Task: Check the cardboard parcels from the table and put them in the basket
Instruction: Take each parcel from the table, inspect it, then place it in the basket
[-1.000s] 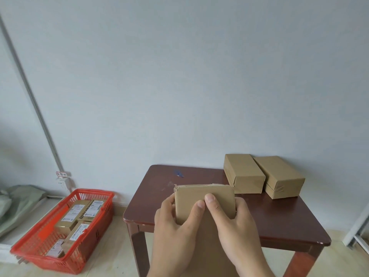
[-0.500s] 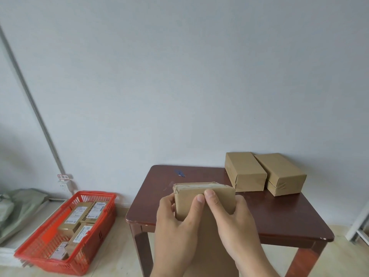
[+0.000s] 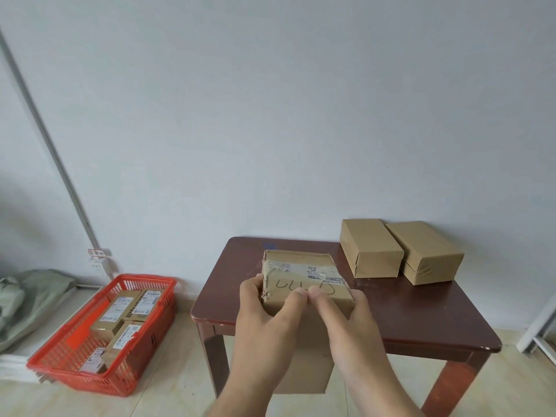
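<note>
I hold a cardboard parcel (image 3: pixel 301 273) upright in front of me, over the near edge of the dark brown table (image 3: pixel 421 314). Its taped end face, with printed marks and black handwriting, is tipped towards me. My left hand (image 3: pixel 264 320) grips its left side and my right hand (image 3: pixel 346 320) grips its right side, thumbs meeting on the front. Two more plain parcels, one (image 3: pixel 370 248) beside the other (image 3: pixel 427 251), lie at the table's back right. The red basket (image 3: pixel 75 365) stands on the floor to the left with several labelled parcels inside.
A grey wall stands right behind the table. A white conduit (image 3: pixel 48 139) runs slanting down the wall to a socket above the basket. Grey-green fabric (image 3: pixel 27 299) lies at the far left. A white frame (image 3: pixel 538 329) stands at the right edge.
The parcel in my hands has tilted, so its taped, handwritten end face now shows. Both hands keep their hold. The view has shifted slightly.
</note>
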`<state>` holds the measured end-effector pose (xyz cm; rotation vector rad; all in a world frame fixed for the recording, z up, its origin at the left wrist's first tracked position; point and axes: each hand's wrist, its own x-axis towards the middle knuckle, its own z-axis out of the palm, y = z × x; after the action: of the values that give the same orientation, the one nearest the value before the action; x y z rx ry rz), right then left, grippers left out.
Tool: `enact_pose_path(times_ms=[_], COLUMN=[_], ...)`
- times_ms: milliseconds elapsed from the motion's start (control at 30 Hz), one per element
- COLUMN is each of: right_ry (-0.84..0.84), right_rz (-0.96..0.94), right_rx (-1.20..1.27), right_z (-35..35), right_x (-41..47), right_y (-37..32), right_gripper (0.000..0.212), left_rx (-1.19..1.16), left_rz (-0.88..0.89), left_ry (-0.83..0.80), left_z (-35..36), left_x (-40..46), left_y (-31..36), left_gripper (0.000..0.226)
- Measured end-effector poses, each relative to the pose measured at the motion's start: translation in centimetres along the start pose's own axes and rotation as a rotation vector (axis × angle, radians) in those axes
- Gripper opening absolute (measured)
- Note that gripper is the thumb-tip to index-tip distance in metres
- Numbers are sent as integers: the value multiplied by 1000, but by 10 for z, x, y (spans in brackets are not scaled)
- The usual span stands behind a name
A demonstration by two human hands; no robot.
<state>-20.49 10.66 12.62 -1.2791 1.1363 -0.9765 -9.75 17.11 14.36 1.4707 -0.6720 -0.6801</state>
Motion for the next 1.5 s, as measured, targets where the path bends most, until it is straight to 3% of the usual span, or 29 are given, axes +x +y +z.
enact_pose_path(times_ms=[200, 500, 800, 1267, 1500], right_ry=[-36, -32, -63, 4, 1], right_rz=[-28, -140, -218, -211, -223], right_rx=[-14, -43, -78, -54, -60], right_z=[-4, -3, 1, 2, 1], right_x=[4, 11, 7, 9, 6], right_y=[-1, 4, 18, 19, 19], right_gripper=[34, 45, 51, 48, 50], left_rx=[3, 82, 96, 32, -11], left_rz=[13, 160, 159, 142, 154], left_ry=[-54, -26, 55, 57, 45], left_z=[-6, -5, -8, -6, -5], left_x=[4, 5, 11, 6, 4], left_y=[-7, -14, -21, -31, -30], left_gripper=[59, 63, 45, 48, 38])
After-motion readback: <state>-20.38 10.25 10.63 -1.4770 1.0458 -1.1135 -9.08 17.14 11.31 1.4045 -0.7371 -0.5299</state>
